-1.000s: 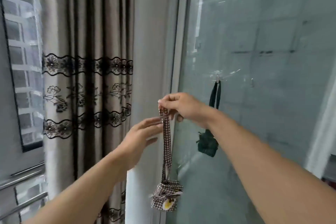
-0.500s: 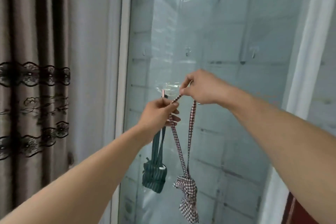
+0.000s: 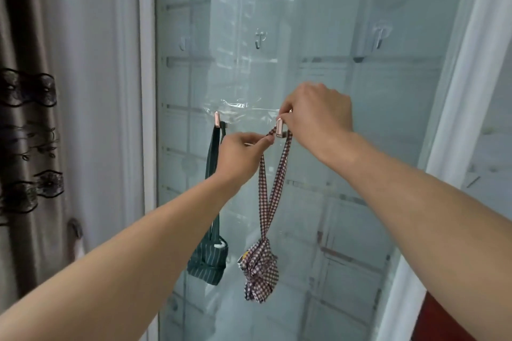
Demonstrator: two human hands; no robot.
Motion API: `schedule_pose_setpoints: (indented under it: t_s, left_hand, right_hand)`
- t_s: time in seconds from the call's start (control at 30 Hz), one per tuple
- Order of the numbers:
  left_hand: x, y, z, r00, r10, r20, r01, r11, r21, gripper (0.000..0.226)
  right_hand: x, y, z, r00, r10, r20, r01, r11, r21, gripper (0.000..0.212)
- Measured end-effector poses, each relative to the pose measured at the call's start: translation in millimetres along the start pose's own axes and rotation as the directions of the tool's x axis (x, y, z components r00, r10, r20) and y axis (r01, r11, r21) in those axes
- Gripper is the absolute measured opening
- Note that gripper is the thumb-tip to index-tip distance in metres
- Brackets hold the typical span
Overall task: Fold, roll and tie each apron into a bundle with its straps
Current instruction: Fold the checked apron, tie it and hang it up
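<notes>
I have the tall frosted-glass door panel (image 3: 346,147) filling most of my view, set in a white frame (image 3: 146,119), with a brown curtain trimmed in black floral lace (image 3: 25,124) hanging off to its left.

My two bare forearms reach up to the glass. The right hand (image 3: 315,116) is curled at the right-hand rose-gold metal hook (image 3: 279,127), its fingertips pinching the top of the red-and-white checked strap loop (image 3: 273,177) right at the hook. The left hand (image 3: 239,152) pinches the same loop's left side between thumb and forefinger, just beside and below that hook. I cannot tell whether the loop already sits over the hook or only lies against it.

Below my hands the strap runs down in two strands to the rolled red-and-white checked apron bundle (image 3: 260,271), which dangles free in front of the glass with a bit of yellow showing at its upper left.

Just beside it on the left hangs a dark green pinstriped apron bundle (image 3: 207,260), its green strap (image 3: 212,155) looped over the left rose-gold hook (image 3: 217,119).

Higher on the glass are three small clear stick-on hooks (image 3: 260,39).
</notes>
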State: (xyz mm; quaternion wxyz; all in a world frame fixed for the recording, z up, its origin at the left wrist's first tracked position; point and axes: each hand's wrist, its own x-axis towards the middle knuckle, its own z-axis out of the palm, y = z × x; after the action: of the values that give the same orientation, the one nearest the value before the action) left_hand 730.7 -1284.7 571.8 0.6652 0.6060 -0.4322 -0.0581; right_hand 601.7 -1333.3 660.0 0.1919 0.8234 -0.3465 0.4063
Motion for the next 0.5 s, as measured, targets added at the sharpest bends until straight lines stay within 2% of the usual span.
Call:
schedule_pose_setpoints:
  t_s: [0.2,0.3,0.4,0.5]
  left_hand:
    - [-2,-2,-9,0.996,0.025,0.088,-0.035,0.993,0.109,0.011]
    - [-7,2,-18,0.985,0.011,0.175,-0.033,0.992,0.124,0.011]
    - [-13,2,-29,0.981,0.017,0.192,-0.021,1.000,0.019,0.016]
    - [-19,-2,-47,0.998,0.009,0.058,-0.006,0.998,-0.055,0.012]
  right_hand:
    - [12,-4,-7,0.996,-0.018,0.093,0.027,0.996,-0.087,0.027]
    - [15,-8,-11,0.994,-0.013,0.113,0.022,0.997,-0.078,0.025]
    - [14,-17,-19,0.999,-0.022,0.044,0.021,0.999,0.037,0.017]
    - [10,-45,-26,0.997,-0.069,-0.036,0.076,0.963,0.259,0.017]
